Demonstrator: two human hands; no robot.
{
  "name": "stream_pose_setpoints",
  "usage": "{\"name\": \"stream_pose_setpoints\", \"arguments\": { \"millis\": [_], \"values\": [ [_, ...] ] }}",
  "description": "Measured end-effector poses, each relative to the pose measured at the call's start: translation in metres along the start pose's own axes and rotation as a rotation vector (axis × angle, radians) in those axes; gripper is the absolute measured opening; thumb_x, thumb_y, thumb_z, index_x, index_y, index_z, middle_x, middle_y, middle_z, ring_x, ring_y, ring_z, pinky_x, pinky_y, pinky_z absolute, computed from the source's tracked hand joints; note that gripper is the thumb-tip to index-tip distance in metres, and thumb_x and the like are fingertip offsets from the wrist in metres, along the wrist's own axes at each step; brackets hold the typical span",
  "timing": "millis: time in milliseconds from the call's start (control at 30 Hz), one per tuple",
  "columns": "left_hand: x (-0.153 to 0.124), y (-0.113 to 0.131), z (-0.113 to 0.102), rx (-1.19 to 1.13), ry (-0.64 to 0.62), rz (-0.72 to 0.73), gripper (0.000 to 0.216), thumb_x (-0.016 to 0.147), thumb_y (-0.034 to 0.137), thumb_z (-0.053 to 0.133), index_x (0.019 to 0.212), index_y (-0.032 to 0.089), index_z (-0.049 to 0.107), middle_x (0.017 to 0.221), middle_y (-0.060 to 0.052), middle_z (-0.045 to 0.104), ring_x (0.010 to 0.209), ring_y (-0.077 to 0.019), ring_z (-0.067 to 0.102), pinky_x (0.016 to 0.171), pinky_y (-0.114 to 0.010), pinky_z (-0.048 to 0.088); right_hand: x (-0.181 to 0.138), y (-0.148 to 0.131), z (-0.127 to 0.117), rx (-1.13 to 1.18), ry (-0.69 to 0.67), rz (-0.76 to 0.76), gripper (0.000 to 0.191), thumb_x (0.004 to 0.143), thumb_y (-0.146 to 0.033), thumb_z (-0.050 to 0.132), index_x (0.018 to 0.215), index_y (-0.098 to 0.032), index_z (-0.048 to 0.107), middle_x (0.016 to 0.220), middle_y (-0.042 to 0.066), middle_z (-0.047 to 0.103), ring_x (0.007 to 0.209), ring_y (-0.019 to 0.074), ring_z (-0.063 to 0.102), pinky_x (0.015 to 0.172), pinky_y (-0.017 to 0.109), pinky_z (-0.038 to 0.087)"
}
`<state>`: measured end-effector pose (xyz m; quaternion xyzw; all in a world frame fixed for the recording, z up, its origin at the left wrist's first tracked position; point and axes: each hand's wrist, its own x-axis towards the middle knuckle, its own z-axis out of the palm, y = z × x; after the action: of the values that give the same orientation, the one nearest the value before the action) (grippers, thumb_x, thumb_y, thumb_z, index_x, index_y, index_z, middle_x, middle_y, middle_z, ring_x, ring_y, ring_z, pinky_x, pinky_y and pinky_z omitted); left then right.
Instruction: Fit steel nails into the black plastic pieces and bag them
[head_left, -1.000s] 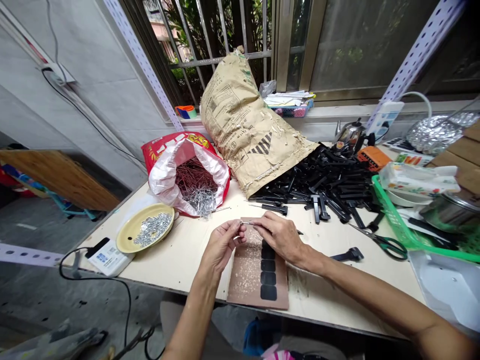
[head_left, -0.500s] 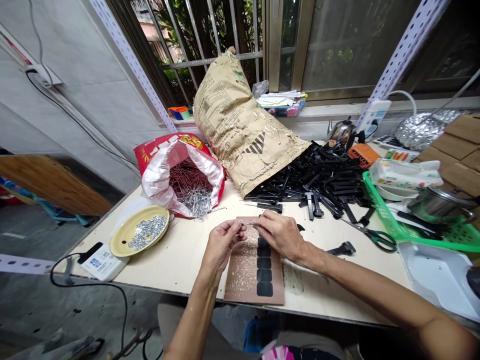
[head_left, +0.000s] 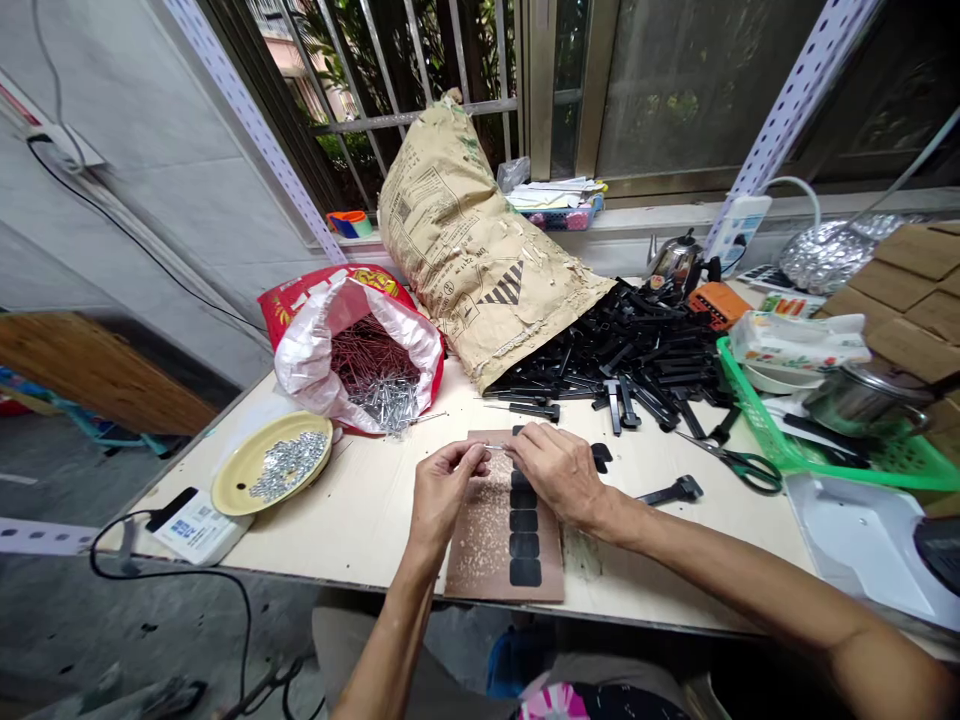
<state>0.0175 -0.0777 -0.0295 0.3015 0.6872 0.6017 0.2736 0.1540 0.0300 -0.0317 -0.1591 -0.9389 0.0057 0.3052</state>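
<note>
Both hands meet over a brown board with a row of black pads, lying at the table's near edge. My left hand is closed in a pinch on one end of a thin metal pin. My right hand is closed too, its fingertips on the pin's other end; I cannot tell whether it holds anything else. A yellow plate of small silver parts sits to the left. A red and white bag full of pins lies open behind it.
A torn brown paper sack spills a heap of black plastic pieces across the table. Scissors and a green basket with pots lie on the right. A white tray is at the near right, a corded device at the near left.
The hands keep their pinch on the pin over the board. The view has shifted slightly, so everything sits a little lower and to the left.
</note>
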Motion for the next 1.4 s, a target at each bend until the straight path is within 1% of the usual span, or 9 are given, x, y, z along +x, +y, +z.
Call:
{"name": "stream_pose_setpoints", "arguments": {
  "millis": [333, 533, 633, 767, 933, 1067, 1233, 1333, 1400],
  "values": [
    [0.001, -0.002, -0.001, 0.03, -0.014, 0.01, 0.024, 0.074, 0.036, 0.067, 0.08, 0.013, 0.071, 0.071, -0.002, 0.068, 0.063, -0.0117, 0.06, 0.065, -0.023, 0.049, 0.0, 0.0, 0.0, 0.11, -0.088, 0.077, 0.025, 0.096, -0.03, 0.041, 0.086, -0.017, 0.06, 0.081, 0.003, 0.061, 0.075, 0.0134, 0.054, 0.067, 0.025, 0.035],
    [0.001, 0.0, -0.001, 0.006, -0.035, -0.031, 0.026, 0.071, 0.035, 0.069, 0.084, 0.013, 0.071, 0.067, -0.002, 0.067, 0.06, -0.0116, 0.06, 0.062, -0.023, 0.049, 0.002, 0.003, -0.006, 0.247, -0.216, 0.138, 0.024, 0.096, -0.033, 0.04, 0.094, -0.018, 0.059, 0.09, 0.004, 0.06, 0.077, 0.0128, 0.056, 0.065, 0.022, 0.04],
    [0.002, 0.001, -0.002, -0.023, -0.051, -0.053, 0.026, 0.07, 0.035, 0.07, 0.083, 0.012, 0.071, 0.068, -0.002, 0.068, 0.059, -0.0113, 0.059, 0.062, -0.023, 0.05, 0.001, 0.004, -0.008, 0.283, -0.214, 0.111, 0.021, 0.095, -0.03, 0.042, 0.099, -0.017, 0.058, 0.095, 0.006, 0.058, 0.082, 0.0138, 0.056, 0.067, 0.023, 0.043],
    [0.003, 0.003, -0.004, 0.024, -0.07, -0.049, 0.027, 0.069, 0.037, 0.071, 0.078, 0.012, 0.071, 0.067, -0.003, 0.067, 0.059, -0.0116, 0.059, 0.062, -0.023, 0.049, -0.001, 0.007, -0.005, 0.301, -0.223, 0.101, 0.025, 0.097, -0.029, 0.037, 0.095, -0.017, 0.06, 0.089, 0.005, 0.059, 0.081, 0.014, 0.056, 0.067, 0.023, 0.043],
    [0.005, -0.002, -0.006, 0.09, -0.117, -0.041, 0.03, 0.069, 0.04, 0.07, 0.082, 0.012, 0.072, 0.07, -0.004, 0.068, 0.061, -0.0135, 0.06, 0.064, -0.026, 0.051, -0.004, 0.014, 0.002, 0.536, -0.226, 0.125, 0.019, 0.094, -0.028, 0.044, 0.096, -0.018, 0.06, 0.087, 0.003, 0.059, 0.08, 0.0133, 0.056, 0.072, 0.024, 0.044],
    [0.001, -0.007, -0.003, 0.191, -0.137, 0.031, 0.039, 0.078, 0.043, 0.061, 0.104, 0.015, 0.069, 0.098, -0.009, 0.07, 0.083, -0.0194, 0.064, 0.074, -0.032, 0.052, -0.012, 0.031, 0.004, 0.522, -0.217, 0.148, 0.019, 0.094, -0.029, 0.046, 0.098, -0.02, 0.062, 0.09, 0.003, 0.059, 0.081, 0.0132, 0.056, 0.071, 0.024, 0.043],
    [-0.008, -0.031, -0.001, 0.579, -0.048, 0.272, 0.04, 0.088, 0.038, 0.046, 0.116, 0.016, 0.063, 0.116, -0.012, 0.064, 0.111, -0.0243, 0.056, 0.099, -0.044, 0.041, -0.018, 0.07, 0.022, 0.266, -0.253, 0.142, 0.02, 0.093, -0.032, 0.047, 0.092, -0.022, 0.064, 0.089, 0.004, 0.056, 0.082, 0.0143, 0.051, 0.059, 0.022, 0.037],
    [-0.016, -0.057, 0.001, 0.786, -0.073, 0.378, 0.043, 0.092, 0.033, 0.039, 0.126, 0.013, 0.054, 0.132, -0.014, 0.054, 0.129, -0.0269, 0.04, 0.106, -0.048, 0.034, -0.022, 0.08, 0.036, 0.152, -0.264, 0.106, 0.022, 0.093, -0.03, 0.047, 0.086, -0.019, 0.064, 0.083, 0.005, 0.056, 0.083, 0.016, 0.047, 0.056, 0.023, 0.034],
    [-0.02, -0.073, 0.003, 0.864, -0.108, 0.413, 0.045, 0.093, 0.03, 0.036, 0.132, 0.013, 0.047, 0.14, -0.014, 0.045, 0.136, -0.0266, 0.028, 0.108, -0.049, 0.032, -0.032, 0.075, 0.04, 0.156, -0.268, 0.026, 0.025, 0.095, -0.025, 0.042, 0.083, -0.017, 0.062, 0.079, 0.004, 0.055, 0.079, 0.0148, 0.046, 0.055, 0.022, 0.033]
  ]
}}
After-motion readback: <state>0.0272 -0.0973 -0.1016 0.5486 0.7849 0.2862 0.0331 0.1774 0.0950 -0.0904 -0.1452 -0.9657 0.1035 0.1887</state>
